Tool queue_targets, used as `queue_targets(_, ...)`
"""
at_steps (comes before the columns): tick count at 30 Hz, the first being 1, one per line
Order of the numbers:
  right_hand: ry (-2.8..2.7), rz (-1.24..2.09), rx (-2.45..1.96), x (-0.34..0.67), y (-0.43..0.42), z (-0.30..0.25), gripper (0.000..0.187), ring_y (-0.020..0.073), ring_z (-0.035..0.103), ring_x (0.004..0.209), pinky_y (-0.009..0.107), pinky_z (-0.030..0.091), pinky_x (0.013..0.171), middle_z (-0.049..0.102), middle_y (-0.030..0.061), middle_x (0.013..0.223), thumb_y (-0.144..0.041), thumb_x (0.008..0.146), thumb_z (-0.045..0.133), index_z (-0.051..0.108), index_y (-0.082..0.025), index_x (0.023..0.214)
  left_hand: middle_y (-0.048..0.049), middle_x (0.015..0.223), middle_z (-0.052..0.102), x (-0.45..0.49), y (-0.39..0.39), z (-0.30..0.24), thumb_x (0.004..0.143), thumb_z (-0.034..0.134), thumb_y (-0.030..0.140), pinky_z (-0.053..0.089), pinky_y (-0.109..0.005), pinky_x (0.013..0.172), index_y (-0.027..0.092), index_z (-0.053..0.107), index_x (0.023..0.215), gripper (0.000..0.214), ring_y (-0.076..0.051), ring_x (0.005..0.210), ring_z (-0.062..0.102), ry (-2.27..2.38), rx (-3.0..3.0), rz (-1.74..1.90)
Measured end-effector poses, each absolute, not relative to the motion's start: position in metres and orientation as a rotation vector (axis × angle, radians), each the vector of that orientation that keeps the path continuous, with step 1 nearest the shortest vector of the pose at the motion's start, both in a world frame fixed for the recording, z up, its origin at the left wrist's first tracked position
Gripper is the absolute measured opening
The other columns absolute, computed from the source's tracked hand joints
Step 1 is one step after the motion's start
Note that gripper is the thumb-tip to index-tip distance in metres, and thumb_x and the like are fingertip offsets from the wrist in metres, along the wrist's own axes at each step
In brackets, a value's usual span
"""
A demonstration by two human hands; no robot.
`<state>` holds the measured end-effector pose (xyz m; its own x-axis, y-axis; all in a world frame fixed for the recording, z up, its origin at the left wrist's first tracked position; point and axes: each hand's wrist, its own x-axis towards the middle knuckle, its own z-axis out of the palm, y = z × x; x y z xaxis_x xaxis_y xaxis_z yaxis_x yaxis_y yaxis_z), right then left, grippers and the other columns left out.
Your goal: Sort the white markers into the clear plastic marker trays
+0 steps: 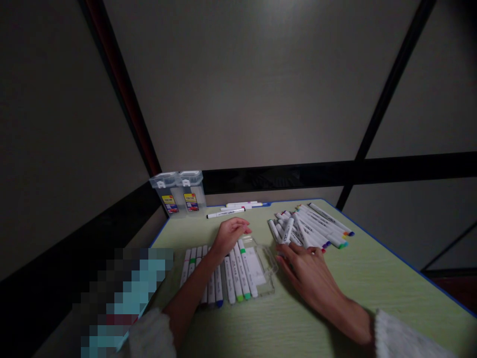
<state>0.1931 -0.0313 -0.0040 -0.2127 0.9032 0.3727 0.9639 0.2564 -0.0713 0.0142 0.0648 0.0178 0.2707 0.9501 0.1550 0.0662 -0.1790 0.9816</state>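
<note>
"Markers (230, 287)?"

"A row is lying in the clear case (269, 284), near the worktop's (372, 288) left edge."

"Right hand (309, 271)?"

"Touching the loose pile (312, 225) toward the far right corner; its grip I can't tell."

"Left hand (229, 237)?"

"Hovering over the case, fingers hanging loose."

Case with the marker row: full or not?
Not full. Markers line the case, but its right end shows a white card with none on it.
</note>
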Motion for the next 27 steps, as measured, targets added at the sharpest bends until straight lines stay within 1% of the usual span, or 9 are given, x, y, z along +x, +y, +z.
queue_targets(3, -2.207, -0.258, -1.737, 0.1932, -0.0304, -0.0041, 0.021, 0.02, 0.055, 0.065, 0.033, 0.025, 0.063, 0.06, 0.0056, 0.079, -0.026, 0.089, 0.036, 0.055, -0.019, 0.087, -0.0028, 0.063, 0.065, 0.0144, 0.0643, 0.0181, 0.067, 0.054, 0.013, 0.045, -0.026, 0.071, 0.012, 0.059, 0.073, 0.008, -0.012, 0.066, 0.06, 0.989, 1.503, 1.073)
queue_targets(9, -2.217, -0.25, -1.741, 0.1936, -0.0297, -0.0043, 0.018, 0.0213, 0.054, 0.066, 0.034, 0.023, 0.064, 0.06, 0.0053, 0.079, -0.025, 0.089, 0.037, 0.055, -0.02, 0.088, -0.0024, 0.064, 0.065, 0.0147, 0.0669, 0.0141, 0.068, 0.055, 0.012, 0.046, -0.026, 0.072, 0.012, 0.059, 0.073, 0.007, -0.013, 0.067, 0.061, 0.984, 1.498, 1.061)
queue_targets(14, -2.234, -0.254, -1.738, 0.1939, -0.0282, -0.0065, 0.017, 0.0221, 0.054, 0.071, 0.034, 0.024, 0.064, 0.059, 0.0052, 0.08, -0.024, 0.089, 0.038, 0.055, -0.02, 0.088, -0.0027, 0.064, 0.065, 0.0141, 0.0664, 0.0138, 0.068, 0.056, 0.013, 0.046, -0.028, 0.073, 0.012, 0.059, 0.073, 0.007, -0.014, 0.068, 0.062, 0.979, 1.505, 1.063)
queue_targets(18, -2.256, -0.257, -1.745, 0.194, -0.0273, -0.0071, 0.017, 0.0223, 0.054, 0.072, 0.034, 0.025, 0.064, 0.058, 0.0055, 0.081, -0.022, 0.089, 0.038, 0.055, -0.019, 0.092, -0.0026, 0.065, 0.065, 0.014, 0.0639, 0.0159, 0.069, 0.054, 0.012, 0.046, -0.027, 0.074, 0.012, 0.06, 0.074, 0.008, -0.013, 0.068, 0.061, 0.972, 1.517, 1.063)
queue_targets(24, -2.27, -0.292, -1.774, 0.1961, -0.0264, -0.0084, 0.018, 0.0223, 0.054, 0.074, 0.034, 0.026, 0.064, 0.058, 0.0062, 0.083, -0.021, 0.089, 0.037, 0.055, -0.019, 0.089, -0.0017, 0.063, 0.064, 0.0148, 0.066, 0.015, 0.068, 0.054, 0.01, 0.046, -0.025, 0.072, 0.012, 0.059, 0.072, 0.007, -0.011, 0.066, 0.061, 0.985, 1.498, 1.051)
queue_targets(27, -2.271, -0.313, -1.781, 0.1971, -0.0252, -0.0103, 0.019, 0.0221, 0.054, 0.074, 0.034, 0.026, 0.063, 0.058, 0.0066, 0.083, -0.022, 0.089, 0.037, 0.055, -0.019, 0.092, -0.0021, 0.064, 0.065, 0.0141, 0.0668, 0.0138, 0.067, 0.055, 0.011, 0.046, -0.026, 0.072, 0.012, 0.059, 0.072, 0.006, -0.012, 0.067, 0.061, 0.98, 1.502, 1.047)
